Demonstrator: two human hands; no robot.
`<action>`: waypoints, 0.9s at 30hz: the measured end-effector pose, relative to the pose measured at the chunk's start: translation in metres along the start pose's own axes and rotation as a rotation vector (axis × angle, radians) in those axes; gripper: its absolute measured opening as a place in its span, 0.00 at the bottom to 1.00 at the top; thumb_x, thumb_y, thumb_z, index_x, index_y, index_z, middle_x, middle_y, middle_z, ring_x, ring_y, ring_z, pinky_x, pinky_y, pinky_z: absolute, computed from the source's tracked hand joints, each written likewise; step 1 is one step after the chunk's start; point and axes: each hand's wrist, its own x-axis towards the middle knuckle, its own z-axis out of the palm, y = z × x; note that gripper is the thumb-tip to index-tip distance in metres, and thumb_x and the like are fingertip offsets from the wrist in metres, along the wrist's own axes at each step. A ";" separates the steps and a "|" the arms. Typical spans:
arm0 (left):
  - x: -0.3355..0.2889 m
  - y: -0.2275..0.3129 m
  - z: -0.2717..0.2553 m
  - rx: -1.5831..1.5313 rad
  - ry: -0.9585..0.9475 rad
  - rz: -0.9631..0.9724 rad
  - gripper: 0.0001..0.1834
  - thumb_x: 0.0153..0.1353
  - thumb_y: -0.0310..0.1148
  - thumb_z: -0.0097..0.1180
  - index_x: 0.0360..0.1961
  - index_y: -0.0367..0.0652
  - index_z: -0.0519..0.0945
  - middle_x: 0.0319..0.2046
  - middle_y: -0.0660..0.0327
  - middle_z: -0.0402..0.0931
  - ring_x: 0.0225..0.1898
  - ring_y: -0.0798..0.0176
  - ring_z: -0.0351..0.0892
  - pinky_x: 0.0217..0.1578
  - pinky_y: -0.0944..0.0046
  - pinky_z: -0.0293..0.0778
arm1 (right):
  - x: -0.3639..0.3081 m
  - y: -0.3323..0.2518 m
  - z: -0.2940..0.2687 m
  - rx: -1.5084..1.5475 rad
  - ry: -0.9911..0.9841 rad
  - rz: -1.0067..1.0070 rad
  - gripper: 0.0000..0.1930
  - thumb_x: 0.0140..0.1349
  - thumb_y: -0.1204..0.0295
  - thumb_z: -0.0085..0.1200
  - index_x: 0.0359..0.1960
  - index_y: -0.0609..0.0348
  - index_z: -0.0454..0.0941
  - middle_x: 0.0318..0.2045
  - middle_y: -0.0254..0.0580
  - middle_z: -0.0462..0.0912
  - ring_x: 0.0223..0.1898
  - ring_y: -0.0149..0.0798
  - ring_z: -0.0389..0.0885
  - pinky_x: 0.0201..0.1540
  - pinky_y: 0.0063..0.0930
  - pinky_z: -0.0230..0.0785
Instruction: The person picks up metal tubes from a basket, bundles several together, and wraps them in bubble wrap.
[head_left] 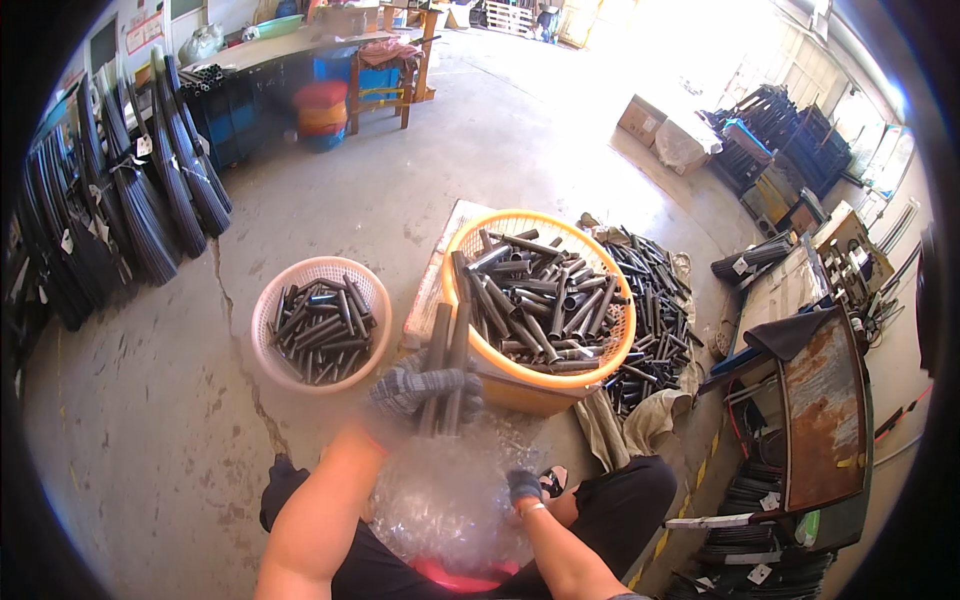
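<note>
My left hand, in a grey striped knit glove, is closed around a few long black tubes that stand nearly upright. They are above a clear plastic bag between my knees, which looks hazy through a blur. At the bag's right side my right hand, in a dark glove, grips its edge. Just beyond the left hand, a large orange-rimmed basket heaped with black tubes rests on a cardboard box. A smaller pale pink basket, also holding black tubes, sits on the floor to the left.
A pile of loose black tubes lies on cloth right of the orange basket. Bundles of long black strips lean at the left. A rusty-topped metal stand is at right. Farther off are a workbench and cardboard boxes.
</note>
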 end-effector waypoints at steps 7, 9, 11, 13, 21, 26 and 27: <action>-0.009 0.003 -0.013 0.055 0.056 0.025 0.18 0.58 0.31 0.57 0.48 0.33 0.74 0.34 0.55 0.80 0.34 0.58 0.82 0.35 0.58 0.80 | -0.089 -0.122 -0.157 1.582 0.309 -0.193 0.26 0.63 0.54 0.51 0.57 0.55 0.66 0.41 0.40 0.78 0.30 0.32 0.77 0.27 0.22 0.67; -0.003 -0.004 -0.004 0.000 0.023 -0.034 0.18 0.58 0.32 0.58 0.48 0.33 0.74 0.33 0.55 0.80 0.33 0.58 0.82 0.34 0.59 0.80 | -0.115 -0.157 -0.214 1.714 0.348 -0.575 0.25 0.65 0.53 0.48 0.57 0.55 0.65 0.34 0.34 0.76 0.25 0.26 0.71 0.24 0.19 0.63; 0.003 -0.012 0.001 0.017 -0.043 -0.053 0.19 0.58 0.32 0.57 0.48 0.33 0.74 0.32 0.55 0.80 0.31 0.57 0.81 0.32 0.59 0.80 | -0.119 -0.169 -0.238 1.694 0.247 -0.773 0.24 0.66 0.54 0.46 0.57 0.55 0.64 0.29 0.30 0.72 0.22 0.25 0.68 0.24 0.19 0.62; 0.003 -0.012 0.002 -0.007 -0.106 -0.048 0.19 0.58 0.33 0.57 0.48 0.32 0.74 0.32 0.54 0.80 0.30 0.58 0.81 0.31 0.59 0.80 | -0.105 -0.168 -0.237 1.546 0.066 -0.786 0.20 0.68 0.58 0.44 0.56 0.55 0.65 0.28 0.29 0.71 0.22 0.25 0.68 0.24 0.19 0.62; -0.020 0.002 -0.023 0.018 0.053 -0.017 0.19 0.59 0.32 0.56 0.49 0.33 0.73 0.35 0.52 0.80 0.34 0.57 0.82 0.34 0.58 0.79 | 0.002 -0.123 -0.076 0.391 0.353 -0.608 0.08 0.65 0.69 0.44 0.39 0.58 0.74 0.26 0.37 0.76 0.27 0.38 0.77 0.31 0.34 0.69; 0.010 -0.003 0.013 -0.087 -0.151 0.035 0.17 0.59 0.31 0.56 0.48 0.34 0.74 0.35 0.53 0.80 0.34 0.57 0.82 0.35 0.58 0.79 | 0.040 0.096 0.085 0.809 0.401 0.150 0.12 0.61 0.67 0.47 0.45 0.54 0.74 0.42 0.46 0.78 0.32 0.42 0.81 0.28 0.37 0.70; -0.003 -0.003 -0.011 -0.058 -0.022 0.067 0.17 0.60 0.31 0.56 0.48 0.34 0.74 0.34 0.54 0.80 0.34 0.57 0.82 0.35 0.58 0.79 | 0.027 0.015 0.063 0.953 0.297 0.200 0.14 0.62 0.65 0.46 0.48 0.52 0.71 0.42 0.44 0.78 0.31 0.40 0.81 0.26 0.35 0.69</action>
